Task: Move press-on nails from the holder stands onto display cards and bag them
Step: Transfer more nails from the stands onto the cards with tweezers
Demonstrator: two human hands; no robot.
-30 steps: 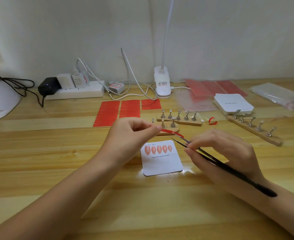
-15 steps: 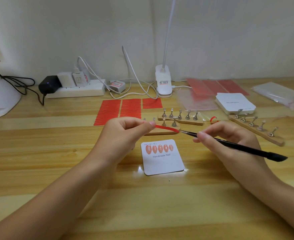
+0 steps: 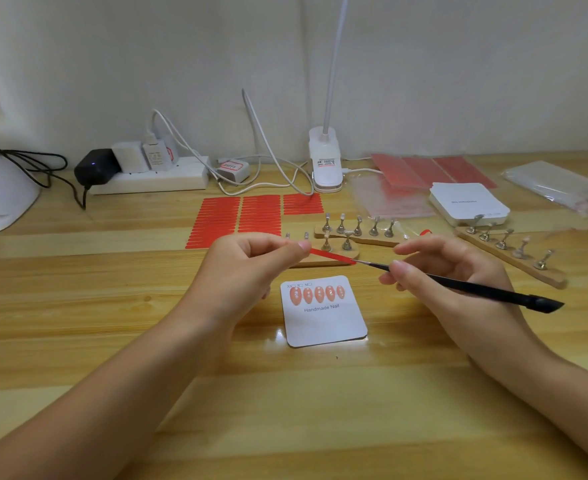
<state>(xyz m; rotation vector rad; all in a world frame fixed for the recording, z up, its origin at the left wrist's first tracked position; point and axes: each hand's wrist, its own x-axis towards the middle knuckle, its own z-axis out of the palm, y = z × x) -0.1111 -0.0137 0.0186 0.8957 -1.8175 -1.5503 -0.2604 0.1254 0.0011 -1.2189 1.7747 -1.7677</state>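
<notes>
Change: since 1 s ago right hand (image 3: 458, 271) has swung the black tweezers (image 3: 472, 287) from steep diagonal to near level; red strip now stretched straight between both hands.
Left hand (image 3: 251, 268): curled, thumb and forefinger pinching the left end of the thin red adhesive strip (image 3: 332, 255).
Right hand: fingers curled round the tweezers' front half, tips clamped on the strip's right end; rear end sticks out to the right.
Strip: in the air, above the nearest wooden holder stand (image 3: 323, 259), just behind the card.
Card: white square display card printed "Handmade Nail" (image 3: 323, 311) flat on the wooden table (image 3: 78, 306), between the wrists; five peach press-on nails (image 3: 318, 294) in a row along its top.
Stands: second wooden stand with metal pegs (image 3: 358, 232) behind the first; third long one (image 3: 514, 256) angled at right. Can't tell whether any pegs carry nails.
Supplies: sheets of red strips (image 3: 240, 218) behind left hand; stack of white cards (image 3: 469, 204) and clear plastic bags (image 3: 559, 187) back right.
Back edge: white power strip (image 3: 150, 180), white clip lamp (image 3: 325, 161).
</notes>
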